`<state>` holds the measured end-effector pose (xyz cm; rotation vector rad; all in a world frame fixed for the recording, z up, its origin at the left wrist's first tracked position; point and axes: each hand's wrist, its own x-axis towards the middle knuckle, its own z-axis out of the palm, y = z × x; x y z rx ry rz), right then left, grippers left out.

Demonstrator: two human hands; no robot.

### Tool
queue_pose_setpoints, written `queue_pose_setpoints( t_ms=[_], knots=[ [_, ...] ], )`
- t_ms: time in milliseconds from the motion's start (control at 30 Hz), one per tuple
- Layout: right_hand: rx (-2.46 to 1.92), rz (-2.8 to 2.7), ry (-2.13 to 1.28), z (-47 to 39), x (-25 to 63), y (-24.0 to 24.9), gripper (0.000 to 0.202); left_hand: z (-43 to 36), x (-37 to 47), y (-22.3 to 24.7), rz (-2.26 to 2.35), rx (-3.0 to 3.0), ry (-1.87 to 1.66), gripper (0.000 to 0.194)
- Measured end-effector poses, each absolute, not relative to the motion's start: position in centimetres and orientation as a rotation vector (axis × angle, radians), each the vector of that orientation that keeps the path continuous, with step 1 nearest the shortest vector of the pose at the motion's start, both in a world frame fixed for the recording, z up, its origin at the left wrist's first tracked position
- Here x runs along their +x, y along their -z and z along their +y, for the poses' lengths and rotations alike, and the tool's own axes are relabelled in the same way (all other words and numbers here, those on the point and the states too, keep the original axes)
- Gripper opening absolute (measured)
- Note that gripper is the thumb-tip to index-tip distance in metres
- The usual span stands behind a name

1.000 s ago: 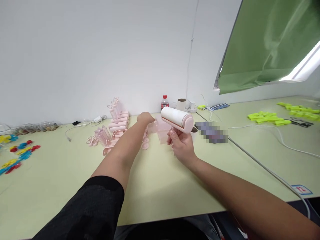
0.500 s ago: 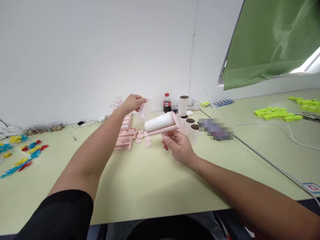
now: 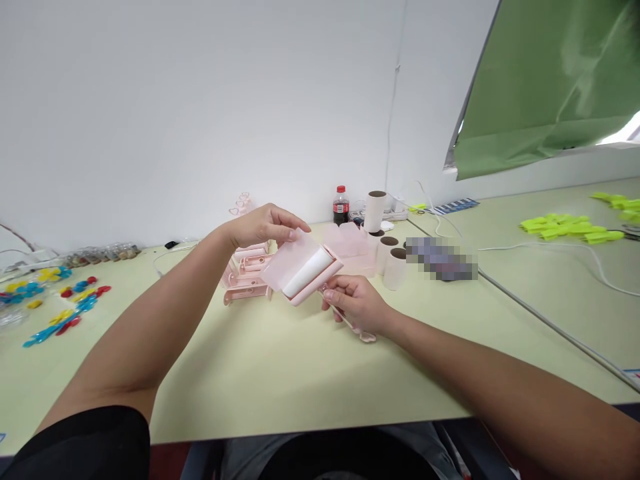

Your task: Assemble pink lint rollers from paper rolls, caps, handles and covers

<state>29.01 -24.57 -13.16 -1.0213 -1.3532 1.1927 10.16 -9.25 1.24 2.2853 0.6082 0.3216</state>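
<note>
My right hand [image 3: 357,301] grips the handle of a pink lint roller [image 3: 315,275] fitted with a white paper roll. The roller is tilted, its head up and to the left, and the handle's heart-shaped end pokes out below the hand. Between the fingers and thumb of my left hand [image 3: 267,225] is a translucent pink cover [image 3: 284,259]. That cover lies against the far side of the white roll; I cannot tell whether it is seated. Several pink roller frames [image 3: 247,292] lie behind, to the left, and more translucent covers [image 3: 347,241] stand behind the roller.
White paper rolls [image 3: 397,272] stand at the right, one stacked higher [image 3: 375,212]. A cola bottle [image 3: 341,208] is by the wall. A cable [image 3: 540,312] crosses the table's right side. Yellow-green pieces [image 3: 563,227] lie far right, coloured plastic parts [image 3: 65,317] far left.
My left hand has brought the cover down and toward me, onto the roller head. The roller has turned, its head now sloping down to the left and nearer. The view has shifted slightly.
</note>
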Motion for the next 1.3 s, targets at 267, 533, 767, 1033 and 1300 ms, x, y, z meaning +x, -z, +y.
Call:
queue_pose_setpoints(
  t_ms=[267,533,767,1033,1300],
  knots=[
    [-0.974,-1.376,-1.246,-24.4,29.2,13.4,0.031,-9.4,10.6,-1.0,0.562,2.243,-0.297,0.039],
    [-0.961,-1.36,-1.248,-24.7,28.8,13.2,0.031,-9.9,11.1,-0.6,0.558,2.234,-0.233,0.039],
    [-0.987,-1.312,-1.249,-24.3,29.0,13.7,0.033,-10.3,11.6,-0.1,0.576,2.243,-0.323,0.041],
    [-0.962,-1.277,-1.23,-24.3,29.2,13.0,0.033,-10.9,12.2,0.9,0.678,2.259,-0.569,0.034],
    [-0.922,-1.252,-1.285,-23.9,29.5,13.2,0.037,-11.0,13.1,1.9,0.665,2.208,-0.564,0.034]
  ],
)
